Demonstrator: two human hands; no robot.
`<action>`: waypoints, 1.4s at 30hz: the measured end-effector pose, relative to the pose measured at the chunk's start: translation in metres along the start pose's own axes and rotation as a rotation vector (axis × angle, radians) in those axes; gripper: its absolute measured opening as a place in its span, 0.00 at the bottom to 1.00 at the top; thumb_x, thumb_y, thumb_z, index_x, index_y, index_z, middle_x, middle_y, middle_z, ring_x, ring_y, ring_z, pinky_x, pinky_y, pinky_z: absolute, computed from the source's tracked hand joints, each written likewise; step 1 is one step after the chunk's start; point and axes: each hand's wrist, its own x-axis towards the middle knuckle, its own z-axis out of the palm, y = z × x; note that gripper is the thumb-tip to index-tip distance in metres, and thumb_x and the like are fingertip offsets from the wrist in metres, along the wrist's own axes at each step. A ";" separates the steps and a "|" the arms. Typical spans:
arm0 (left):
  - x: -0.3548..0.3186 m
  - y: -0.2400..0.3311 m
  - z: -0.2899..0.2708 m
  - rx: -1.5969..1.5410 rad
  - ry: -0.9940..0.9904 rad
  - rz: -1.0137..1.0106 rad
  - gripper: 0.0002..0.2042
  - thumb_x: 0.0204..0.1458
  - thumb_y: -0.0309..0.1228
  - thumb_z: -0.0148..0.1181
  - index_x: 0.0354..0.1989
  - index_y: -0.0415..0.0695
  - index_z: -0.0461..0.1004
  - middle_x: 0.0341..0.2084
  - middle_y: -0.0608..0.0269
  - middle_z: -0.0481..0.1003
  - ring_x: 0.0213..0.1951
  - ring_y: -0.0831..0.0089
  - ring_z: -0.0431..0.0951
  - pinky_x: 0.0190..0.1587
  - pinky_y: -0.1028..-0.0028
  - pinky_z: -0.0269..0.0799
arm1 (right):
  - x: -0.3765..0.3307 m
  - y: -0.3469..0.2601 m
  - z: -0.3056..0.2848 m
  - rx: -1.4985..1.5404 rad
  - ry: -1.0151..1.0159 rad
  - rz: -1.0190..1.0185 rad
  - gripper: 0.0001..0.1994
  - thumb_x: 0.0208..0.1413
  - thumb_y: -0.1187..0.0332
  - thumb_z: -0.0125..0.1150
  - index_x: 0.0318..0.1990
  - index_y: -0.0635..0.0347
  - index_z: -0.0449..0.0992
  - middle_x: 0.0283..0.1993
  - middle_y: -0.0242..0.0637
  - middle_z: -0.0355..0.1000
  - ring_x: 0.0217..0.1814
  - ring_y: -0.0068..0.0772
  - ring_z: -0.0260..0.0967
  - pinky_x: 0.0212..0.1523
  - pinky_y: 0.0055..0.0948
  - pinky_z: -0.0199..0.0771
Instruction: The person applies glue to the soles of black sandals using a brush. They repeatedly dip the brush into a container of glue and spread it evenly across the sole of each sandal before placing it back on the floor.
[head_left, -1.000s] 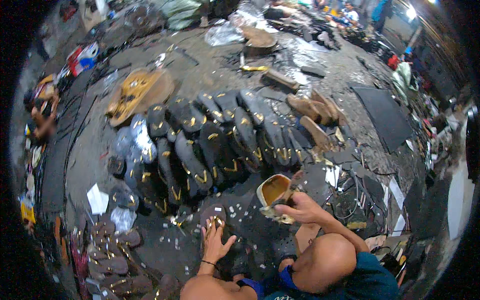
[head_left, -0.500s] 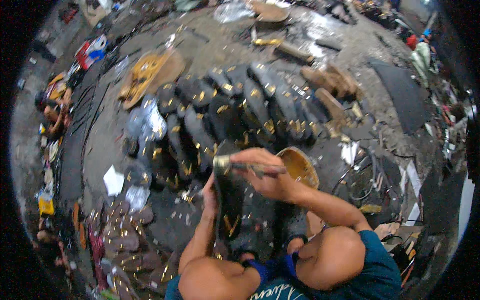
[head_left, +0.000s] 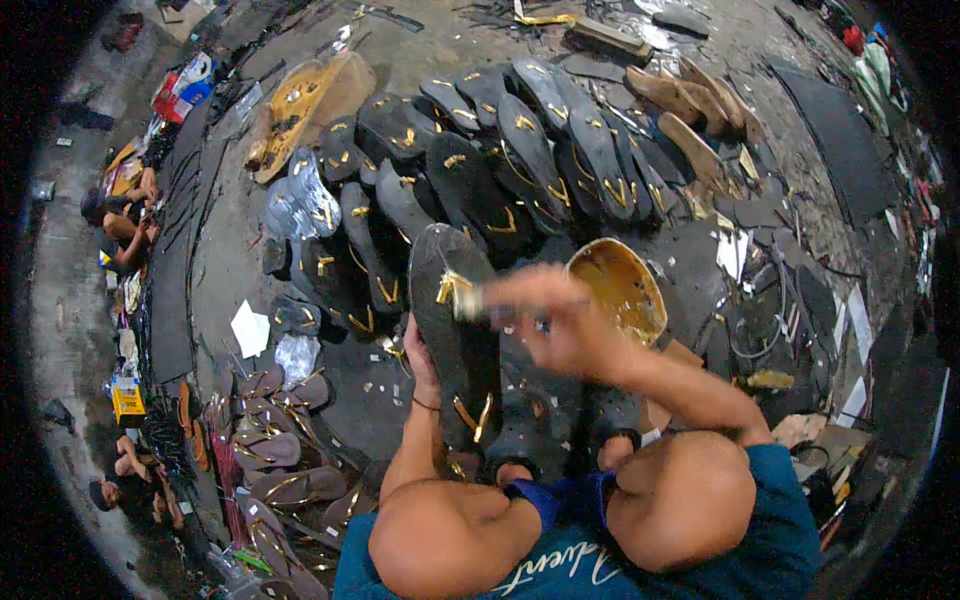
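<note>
My left hand (head_left: 422, 358) grips the left edge of a black sandal sole (head_left: 448, 345), held upright in front of my knees. Short gold strap ends show near the sole's top, and a gold V-shaped piece lies lower down. In my right hand (head_left: 562, 318), smeared by motion, is a brush (head_left: 468, 300) whose pale bristles touch the sole beside the upper gold strap ends. Just right of that hand sits a round bowl (head_left: 655, 292) coated inside with yellow-brown stuff. Beyond the sole, several black sandal soles (head_left: 470, 190) with gold strap ends lie in rows.
Finished-looking brown sandals (head_left: 270, 450) with gold straps are heaped at the lower left. A stained yellow-brown board (head_left: 300, 110) lies at the far left, tan soles (head_left: 690, 105) at the far right. Scraps and a black sheet (head_left: 835, 150) flank the right. Other people (head_left: 125, 225) sit along the left.
My right hand and the brush have come down and slightly right from the sole's upper edge. The sole now faces me more fully, and the whole view has shifted a little.
</note>
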 end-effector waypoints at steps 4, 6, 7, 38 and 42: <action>0.003 -0.017 -0.008 -0.346 -0.150 -0.050 0.27 0.63 0.46 0.34 0.60 0.37 0.61 0.55 0.47 0.69 0.53 0.55 0.73 0.56 0.58 0.70 | 0.000 -0.007 0.004 0.051 -0.189 -0.105 0.14 0.42 0.78 0.61 0.39 0.53 0.77 0.43 0.37 0.75 0.47 0.41 0.70 0.48 0.37 0.66; -0.001 -0.019 0.023 -0.213 -0.053 -0.101 0.27 0.61 0.47 0.35 0.61 0.39 0.62 0.55 0.49 0.69 0.52 0.57 0.73 0.55 0.60 0.70 | 0.044 0.031 -0.001 -0.111 0.200 -0.181 0.08 0.49 0.75 0.57 0.37 0.57 0.76 0.39 0.42 0.75 0.39 0.48 0.71 0.44 0.41 0.68; 0.000 -0.025 0.037 -0.155 -0.012 -0.141 0.28 0.61 0.47 0.36 0.61 0.40 0.62 0.54 0.49 0.69 0.52 0.58 0.74 0.55 0.60 0.71 | 0.057 0.041 -0.023 -0.199 0.140 0.100 0.07 0.53 0.71 0.58 0.39 0.59 0.76 0.36 0.43 0.76 0.37 0.50 0.73 0.41 0.40 0.71; -0.141 -0.037 -0.039 -0.121 0.690 -0.229 0.24 0.63 0.44 0.34 0.52 0.37 0.69 0.43 0.53 0.76 0.42 0.61 0.78 0.48 0.63 0.75 | -0.099 0.052 -0.117 -0.859 -0.068 0.478 0.16 0.52 0.58 0.62 0.34 0.64 0.76 0.31 0.50 0.74 0.31 0.53 0.73 0.35 0.44 0.72; -0.118 -0.024 -0.025 -0.138 0.589 -0.285 0.23 0.63 0.43 0.34 0.51 0.38 0.70 0.41 0.53 0.77 0.40 0.62 0.79 0.46 0.64 0.76 | -0.139 0.027 -0.143 -0.797 -0.537 0.840 0.19 0.51 0.59 0.63 0.44 0.65 0.74 0.34 0.51 0.74 0.34 0.53 0.72 0.38 0.41 0.72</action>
